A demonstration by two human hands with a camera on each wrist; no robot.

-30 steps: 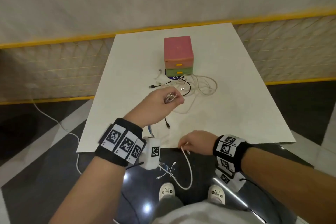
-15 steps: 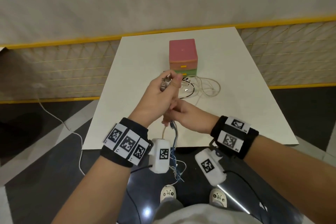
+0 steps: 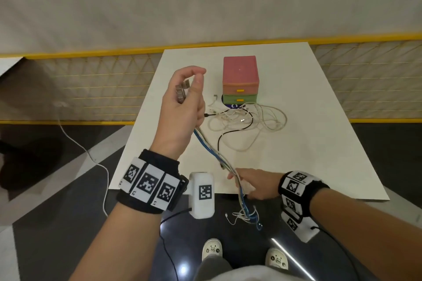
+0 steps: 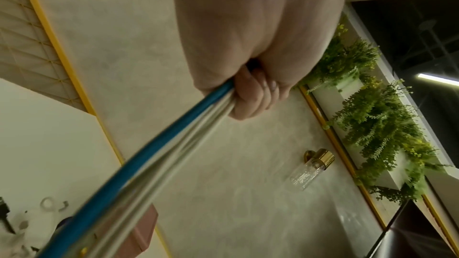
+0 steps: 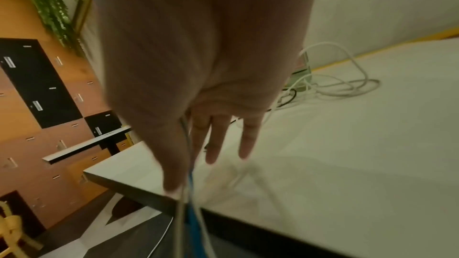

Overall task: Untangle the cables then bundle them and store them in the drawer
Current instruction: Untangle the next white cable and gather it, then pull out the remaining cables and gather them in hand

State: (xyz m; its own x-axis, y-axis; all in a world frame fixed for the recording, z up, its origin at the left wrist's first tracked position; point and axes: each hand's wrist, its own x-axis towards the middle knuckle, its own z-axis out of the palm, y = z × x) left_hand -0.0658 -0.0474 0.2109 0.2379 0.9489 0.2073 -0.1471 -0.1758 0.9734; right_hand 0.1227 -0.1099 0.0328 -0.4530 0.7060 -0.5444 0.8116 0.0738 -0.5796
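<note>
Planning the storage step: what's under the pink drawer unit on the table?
The pink drawer unit sits on a green drawer, both shut. Beneath that, a dark round mat pokes out in front, mostly covered. The drawers' contents cannot be seen.

- The head view is evenly lit and mostly sharp; the white table (image 3: 296, 98) is bright, and the wall line bows from wide-angle distortion.
- Ceiling lights glare as bright spots and a streak on the glossy dark floor (image 3: 57, 235).
- Both wrist views are dimmer, greenish and grainy.
- The held cables (image 4: 159, 154) smear with motion blur, and the right hand (image 5: 198, 66) is soft and out of focus.
</note>
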